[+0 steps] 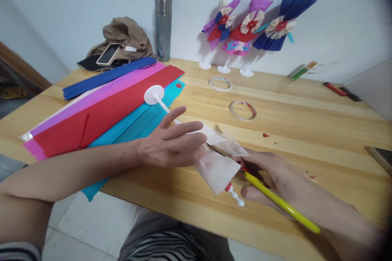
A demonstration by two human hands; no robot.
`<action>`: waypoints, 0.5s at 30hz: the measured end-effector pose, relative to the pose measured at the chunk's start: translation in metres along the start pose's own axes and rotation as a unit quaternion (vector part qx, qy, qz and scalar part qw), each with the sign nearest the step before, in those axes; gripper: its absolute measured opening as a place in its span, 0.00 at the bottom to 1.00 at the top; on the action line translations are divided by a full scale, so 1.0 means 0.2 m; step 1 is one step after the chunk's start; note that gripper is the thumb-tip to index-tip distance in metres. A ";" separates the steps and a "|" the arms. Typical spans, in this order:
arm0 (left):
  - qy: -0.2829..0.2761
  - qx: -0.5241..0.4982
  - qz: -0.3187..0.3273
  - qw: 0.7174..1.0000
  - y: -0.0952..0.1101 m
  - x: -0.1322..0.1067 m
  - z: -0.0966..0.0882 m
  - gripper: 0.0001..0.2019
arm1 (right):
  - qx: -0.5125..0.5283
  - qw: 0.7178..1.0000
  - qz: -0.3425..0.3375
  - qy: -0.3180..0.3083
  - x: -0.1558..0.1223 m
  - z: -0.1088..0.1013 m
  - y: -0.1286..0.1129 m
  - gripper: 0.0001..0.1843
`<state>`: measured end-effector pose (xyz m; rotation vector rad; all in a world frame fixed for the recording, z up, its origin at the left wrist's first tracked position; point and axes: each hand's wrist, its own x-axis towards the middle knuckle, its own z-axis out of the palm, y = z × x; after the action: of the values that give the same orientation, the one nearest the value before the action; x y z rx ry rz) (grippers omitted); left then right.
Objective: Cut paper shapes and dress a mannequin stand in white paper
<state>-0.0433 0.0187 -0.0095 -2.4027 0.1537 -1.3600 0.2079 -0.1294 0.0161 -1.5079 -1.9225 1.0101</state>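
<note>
My left hand [171, 142] lies on the wooden table [306, 130] with fingers stretched out, pressing down a white plastic stick whose round base [154, 94] points toward the crepe paper. A piece of white paper [219, 167] wraps the stick's near part, and its small white tip [237, 197] pokes out below. My right hand [275, 175] is closed round yellow-handled scissors [281, 204], whose blades reach into the white paper beside my left fingertips.
Sheets of blue, purple, red and turquoise crepe paper [101, 110] lie at the left. Two tape rolls [220, 83] [243, 110] sit mid-table. Three paper dolls [251, 24] stand by the wall, beside a grey flask [163, 24], a brown cloth with a phone [108, 54], and a glue tube [303, 70].
</note>
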 end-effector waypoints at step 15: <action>-0.015 -0.005 -0.017 1.000 0.02 -0.02 0.03 0.09 | -0.135 0.985 -0.074 0.082 0.01 0.01 -0.03 0.24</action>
<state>-0.0400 0.0176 -0.0165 -2.4430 0.1136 -1.3401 0.2018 -0.1281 0.0194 -1.5109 -2.0788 0.5606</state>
